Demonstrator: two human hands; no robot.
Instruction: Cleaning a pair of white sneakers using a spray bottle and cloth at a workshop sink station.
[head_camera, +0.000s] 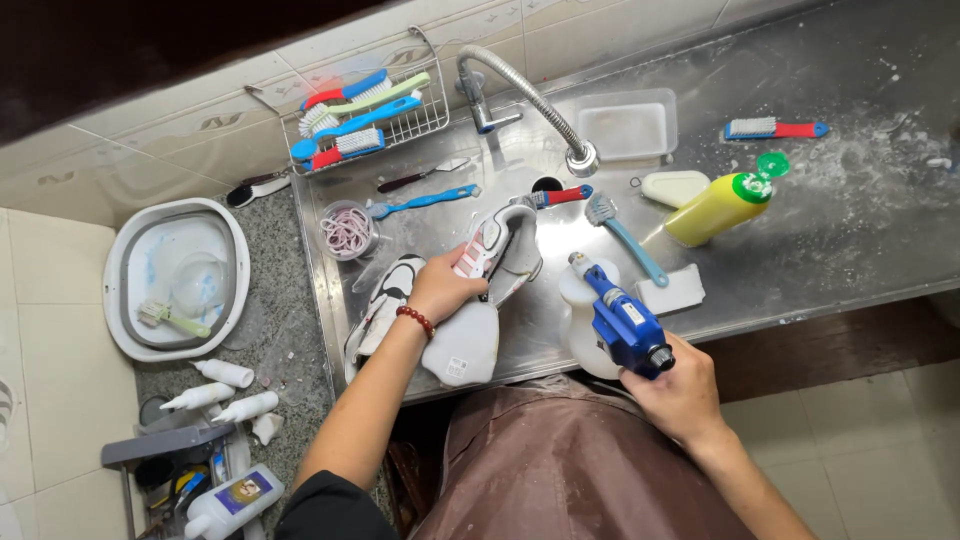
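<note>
Nearest me, my right hand (682, 392) has its fingers wrapped tight round a blue electric scrubbing tool (622, 318), its long axis running up-left, tip toward the faucet (530, 105). My left hand (443, 288) clamps a white sneaker (497, 250) just below that faucet — toe aimed up-right at the spout, heel toward me. A second sneaker (385, 305) lies left of the first. I judge this is the scrubbing step; next calls for bringing the tool's tip onto the shoe.
</note>
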